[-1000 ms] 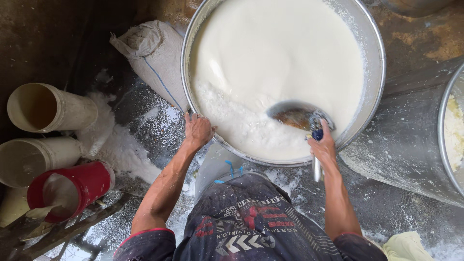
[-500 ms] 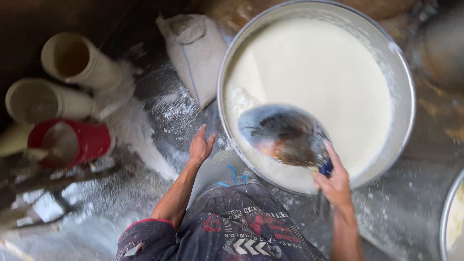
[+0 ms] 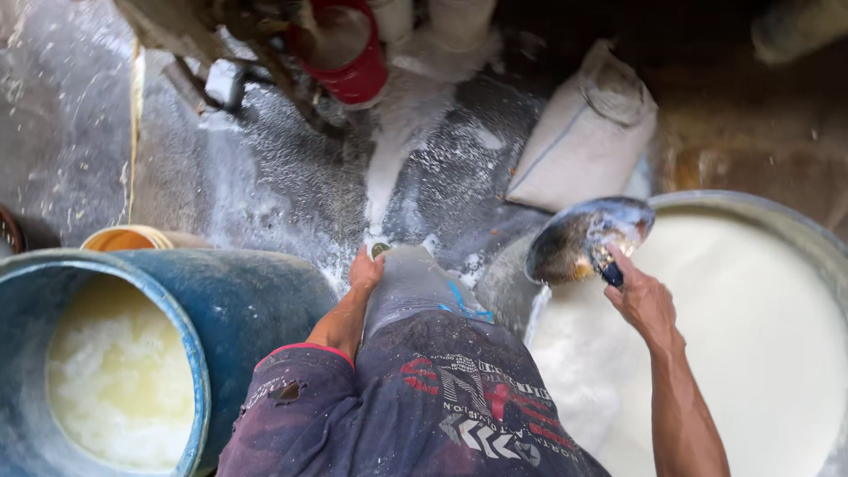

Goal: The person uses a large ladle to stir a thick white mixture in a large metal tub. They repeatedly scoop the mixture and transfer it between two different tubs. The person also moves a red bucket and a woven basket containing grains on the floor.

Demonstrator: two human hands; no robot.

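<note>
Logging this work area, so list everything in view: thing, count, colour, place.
Scoop pan: one, dark metal, held over the basin's near rim.
Metal basin: one, grey, right, full of white liquid.
Blue drum: one, lower left, holding pale lumpy mash.
Sack: one, off-white, upper centre-right on the floor.
Red bucket: one, top centre.
White powder: spilled on the floor.
Left hand: on the knee.
Right hand: grips the pan's handle.
</note>
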